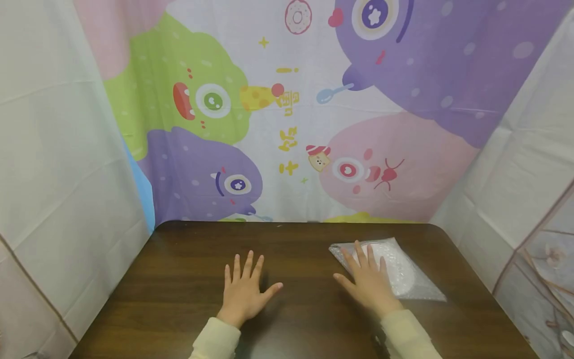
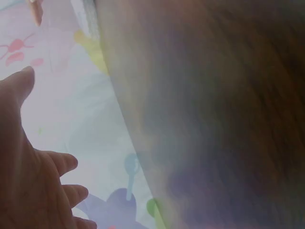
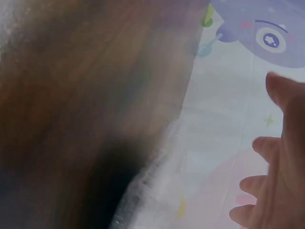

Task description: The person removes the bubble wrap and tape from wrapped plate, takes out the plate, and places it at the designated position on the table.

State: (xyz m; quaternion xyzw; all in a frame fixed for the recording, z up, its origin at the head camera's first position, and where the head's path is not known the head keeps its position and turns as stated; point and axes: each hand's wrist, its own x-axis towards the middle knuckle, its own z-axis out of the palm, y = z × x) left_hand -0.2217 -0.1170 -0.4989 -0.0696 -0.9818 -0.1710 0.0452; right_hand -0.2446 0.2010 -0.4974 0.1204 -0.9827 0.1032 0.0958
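Bubble-wrap pouch (image 1: 401,269), clear, bumpy, sharp-cornered

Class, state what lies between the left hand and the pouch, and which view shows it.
The head view shows bare table between the left hand and the pouch, with the right hand also intervening, overlapping the pouch's left part.

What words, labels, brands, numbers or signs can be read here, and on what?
"!" – yellow, sideways, on the printed backdrop.
Three yellow characters below it, same backdrop, apparently Chinese, also sideways: too blurred to read with confidence.
Bubble-wrap pouch: no label, brand or number visible.
Brown table: no lettering visible.
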